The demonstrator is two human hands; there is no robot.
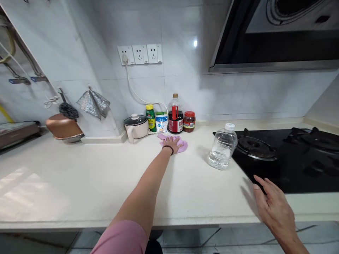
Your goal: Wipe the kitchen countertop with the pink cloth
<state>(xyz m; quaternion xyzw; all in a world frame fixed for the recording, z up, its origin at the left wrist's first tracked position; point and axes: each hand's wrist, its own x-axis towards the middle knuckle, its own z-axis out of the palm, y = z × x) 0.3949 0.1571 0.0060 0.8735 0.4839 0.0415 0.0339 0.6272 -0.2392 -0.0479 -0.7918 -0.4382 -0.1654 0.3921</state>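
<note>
Just right of the cream pot [139, 129], the person's left hand [172, 143] spreads its fingers flat over a pink cloth [182, 146] on the counter [92, 176]; even palm pressure and short strokes would likely serve best there, stopping shy of the sauce bottle [175, 124] and red-lidded jar [189, 123]. Beyond the clear bottle [222, 149], the right hand [275, 206] hovers half open, holding nothing, and is best kept off the stove [288, 173].

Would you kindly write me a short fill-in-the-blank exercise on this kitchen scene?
The ____ hand rests on the cloth.
The bottle beside the stove has a ____ cap.
The jar has a ____ lid.
Of the three sockets, only the ____ one holds a plug.

Missing words: left; white; red; leftmost.
</note>
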